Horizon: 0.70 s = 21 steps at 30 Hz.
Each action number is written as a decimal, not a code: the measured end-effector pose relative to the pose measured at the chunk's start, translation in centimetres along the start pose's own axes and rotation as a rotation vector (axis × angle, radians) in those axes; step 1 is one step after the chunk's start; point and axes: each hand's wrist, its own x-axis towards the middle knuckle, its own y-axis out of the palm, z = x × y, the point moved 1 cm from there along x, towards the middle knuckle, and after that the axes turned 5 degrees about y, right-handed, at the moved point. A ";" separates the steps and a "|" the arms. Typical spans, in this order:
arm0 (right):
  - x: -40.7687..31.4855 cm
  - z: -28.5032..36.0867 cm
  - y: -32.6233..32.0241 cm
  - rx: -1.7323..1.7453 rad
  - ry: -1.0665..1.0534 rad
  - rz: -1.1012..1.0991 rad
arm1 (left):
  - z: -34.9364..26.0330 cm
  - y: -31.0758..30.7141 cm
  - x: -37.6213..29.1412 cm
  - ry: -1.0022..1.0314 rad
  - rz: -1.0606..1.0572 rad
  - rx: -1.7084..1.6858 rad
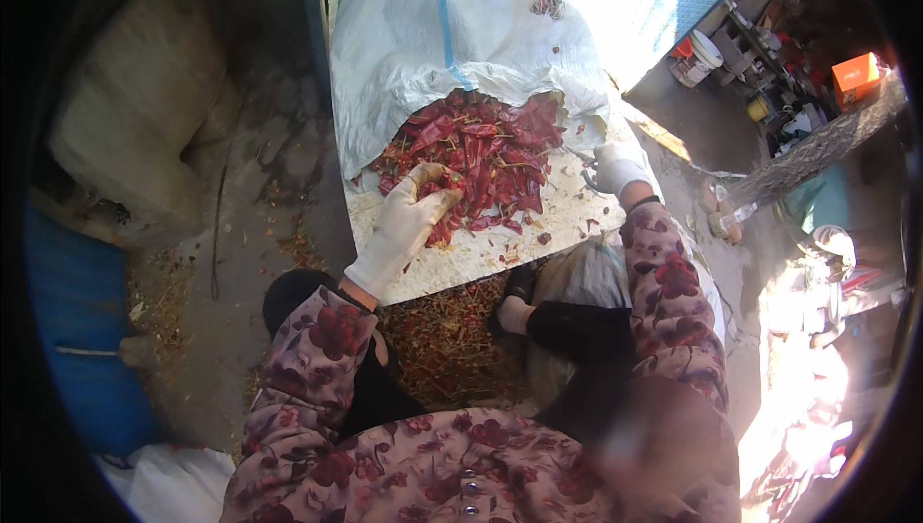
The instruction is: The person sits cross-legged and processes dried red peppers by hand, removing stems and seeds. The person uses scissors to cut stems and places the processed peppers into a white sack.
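Dried red chili peppers [497,155] spill from the mouth of a white woven sack [396,25] with a blue stripe, onto a pale board [570,213]. At the near left of the heap, my left hand [404,224], in a white work glove, pinches a chili pepper [452,180] between thumb and fingers. My right hand [621,166], gloved too, is at the board's right side. It grips dark-handled scissors [591,180], whose blades point left towards the peppers and are partly lost against the board.
Below the board's near edge lies a litter of stems and pepper scraps [447,343]. Another woven sack [584,270] sits under the board by my leg. A log [822,137], a white bucket [698,58] and an orange box [856,79] are on the right. A blue object [86,328] stands left.
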 end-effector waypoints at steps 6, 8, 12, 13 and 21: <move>-11.4 2.8 -2.9 0.919 -0.011 -0.016 | 0.2 0.6 -1.2 0.033 0.111 -0.197; -15.8 6.0 -2.7 1.042 -0.149 -0.224 | 0.1 0.4 -1.9 0.000 0.155 -0.180; -20.1 11.0 -2.8 0.874 -0.397 -0.513 | -0.4 0.2 -3.3 0.109 0.164 -0.041; -20.5 11.8 -3.0 0.798 -0.410 -0.552 | -0.6 0.1 -3.6 0.091 0.176 -0.036; -20.1 13.7 -3.4 0.686 -0.391 -0.539 | -0.5 -1.1 -3.6 0.061 0.204 0.056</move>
